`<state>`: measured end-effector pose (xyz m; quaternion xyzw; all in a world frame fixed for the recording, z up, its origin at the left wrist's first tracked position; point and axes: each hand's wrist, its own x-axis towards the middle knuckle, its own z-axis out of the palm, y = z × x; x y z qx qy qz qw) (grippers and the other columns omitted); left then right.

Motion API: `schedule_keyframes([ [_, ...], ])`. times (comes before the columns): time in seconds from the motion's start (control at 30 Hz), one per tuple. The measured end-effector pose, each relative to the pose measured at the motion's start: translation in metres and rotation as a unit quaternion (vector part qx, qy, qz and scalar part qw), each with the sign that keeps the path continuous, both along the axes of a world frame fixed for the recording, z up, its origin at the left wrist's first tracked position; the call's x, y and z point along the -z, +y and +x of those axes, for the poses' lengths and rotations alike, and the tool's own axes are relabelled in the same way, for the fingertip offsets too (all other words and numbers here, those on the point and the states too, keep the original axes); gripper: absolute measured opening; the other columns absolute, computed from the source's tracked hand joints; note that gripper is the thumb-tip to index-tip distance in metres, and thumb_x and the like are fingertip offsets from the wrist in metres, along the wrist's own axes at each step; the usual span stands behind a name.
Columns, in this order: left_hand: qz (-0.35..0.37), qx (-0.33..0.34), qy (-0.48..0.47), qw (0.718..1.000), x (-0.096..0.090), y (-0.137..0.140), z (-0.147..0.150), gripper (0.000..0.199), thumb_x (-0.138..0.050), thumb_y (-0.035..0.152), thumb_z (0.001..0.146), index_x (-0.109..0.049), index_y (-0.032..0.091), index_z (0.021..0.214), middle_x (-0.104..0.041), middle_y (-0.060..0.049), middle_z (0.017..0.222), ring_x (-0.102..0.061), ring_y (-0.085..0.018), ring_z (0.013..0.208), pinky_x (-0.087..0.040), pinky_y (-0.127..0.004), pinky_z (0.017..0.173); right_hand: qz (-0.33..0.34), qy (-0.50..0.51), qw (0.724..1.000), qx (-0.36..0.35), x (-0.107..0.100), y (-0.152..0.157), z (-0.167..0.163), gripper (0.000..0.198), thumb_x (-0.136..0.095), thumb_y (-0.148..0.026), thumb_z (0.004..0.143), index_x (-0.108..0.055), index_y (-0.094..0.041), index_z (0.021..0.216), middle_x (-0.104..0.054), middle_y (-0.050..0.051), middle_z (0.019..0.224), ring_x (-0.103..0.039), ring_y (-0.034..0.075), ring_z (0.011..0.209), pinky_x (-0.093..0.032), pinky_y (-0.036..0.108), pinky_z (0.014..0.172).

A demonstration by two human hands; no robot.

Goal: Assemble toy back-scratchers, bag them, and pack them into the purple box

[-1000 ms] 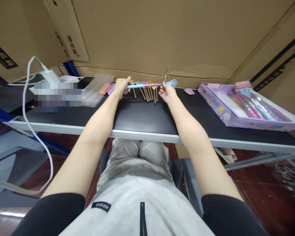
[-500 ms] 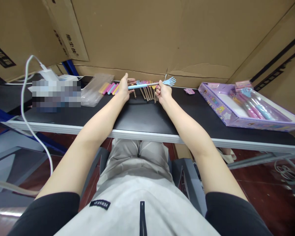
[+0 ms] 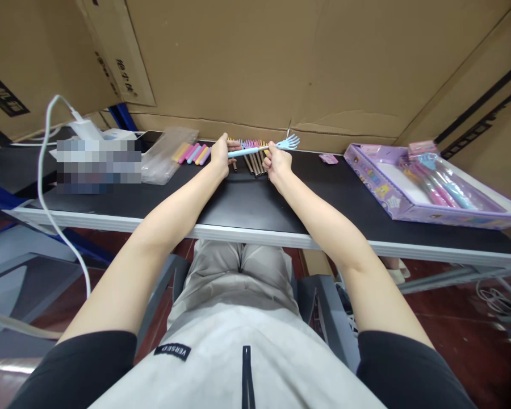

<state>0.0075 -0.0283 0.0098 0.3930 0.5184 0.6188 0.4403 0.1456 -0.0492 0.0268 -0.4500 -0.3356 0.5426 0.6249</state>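
While clamping a blue back scratcher (image 3: 252, 150) near its claw (image 3: 289, 142) with right fingers (image 3: 269, 161), touching the handle end (image 3: 235, 153) with the left hand (image 3: 220, 155), with fingers apart, holding it over the counter (image 3: 255, 207) near more scratchers (image 3: 254, 165).

Looping white cable (image 3: 41, 170) at left, brown cardboard (image 3: 255, 68) behind the black table (image 3: 255, 204)

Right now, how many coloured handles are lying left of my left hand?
5 visible, in a row: yellow handle by the clear bag, then pink handle, blue handle, second yellow handle, and purple handle nearest your left hand. Others may be hidden by the bag or hand.
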Motion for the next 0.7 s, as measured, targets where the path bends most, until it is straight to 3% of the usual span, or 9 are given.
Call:
schedule_keyframes([
  [0.13,-0.01,0.01,0.01,1.0,0.001,0.001,0.004,0.057,-0.036,0.056,0.105,-0.073,0.015,0.091,-0.078,-0.012,0.091,-0.076,-0.023,0.086,-0.051,-0.025,0.06,0.01,-0.013,1.0,-0.005,-0.002,0.005,0.006,0.053,-0.076,-0.049,0.093,-0.035,-0.022,0.074,-0.027,-0.013,0.052,-0.028,0.002,0.041,-0.022,0.014,0.039],
  [0.27,0.0,0.072,0.046,0.996,-0.006,-0.015,0.025,0.047,-0.043,0.055,0.106,-0.07,0.016,0.097,-0.075,-0.007,0.079,-0.072,-0.017,0.063,-0.046,-0.022,0.052,0.03,-0.015,0.999,-0.016,-0.014,0.011,0.022,0.05,-0.075,-0.038,0.096,-0.037,-0.02,0.069,-0.035,-0.011,0.052,-0.032,0.001,0.041,-0.025,0.013,0.04],
  [0.33,0.011,0.103,0.077,0.992,-0.011,-0.028,0.039,0.041,-0.046,0.05,0.107,-0.066,0.016,0.096,-0.07,-0.003,0.07,-0.062,-0.011,0.047,-0.041,-0.02,0.047,0.03,-0.003,1.0,0.0,-0.02,0.014,0.032,0.047,-0.069,-0.032,0.1,-0.038,-0.019,0.067,-0.037,-0.011,0.051,-0.032,0.001,0.041,-0.024,0.013,0.039],
  [0.43,0.037,0.158,0.138,0.977,-0.018,-0.049,0.056,0.03,-0.048,0.028,0.109,-0.059,0.016,0.084,-0.06,0.004,0.053,-0.042,-0.005,0.031,-0.03,-0.017,0.041,0.014,-0.001,0.999,0.035,-0.024,0.021,0.046,0.045,-0.064,-0.023,0.102,-0.039,-0.019,0.065,-0.036,-0.011,0.049,-0.03,0.001,0.039,-0.022,0.014,0.038],
  [0.57,0.024,0.27,0.202,0.941,-0.017,-0.062,0.063,0.028,-0.052,0.012,0.106,-0.059,0.014,0.078,-0.059,0.004,0.048,-0.039,-0.005,0.027,-0.025,-0.019,0.035,-0.001,-0.032,0.998,0.045,-0.021,0.029,0.06,0.046,-0.064,-0.021,0.1,-0.036,-0.02,0.063,-0.035,-0.011,0.047,-0.029,0.002,0.038,-0.023,0.014,0.039],
  [0.7,0.01,0.291,0.199,0.936,-0.011,-0.058,0.062,0.03,-0.053,0.012,0.106,-0.058,0.014,0.076,-0.061,0.003,0.047,-0.041,-0.005,0.026,-0.025,-0.019,0.034,-0.03,-0.073,0.997,-0.008,-0.016,0.029,0.064,0.043,-0.055,-0.018,0.104,-0.039,-0.019,0.064,-0.034,-0.009,0.045,-0.027,0.003,0.038,-0.022,0.015,0.039],
])
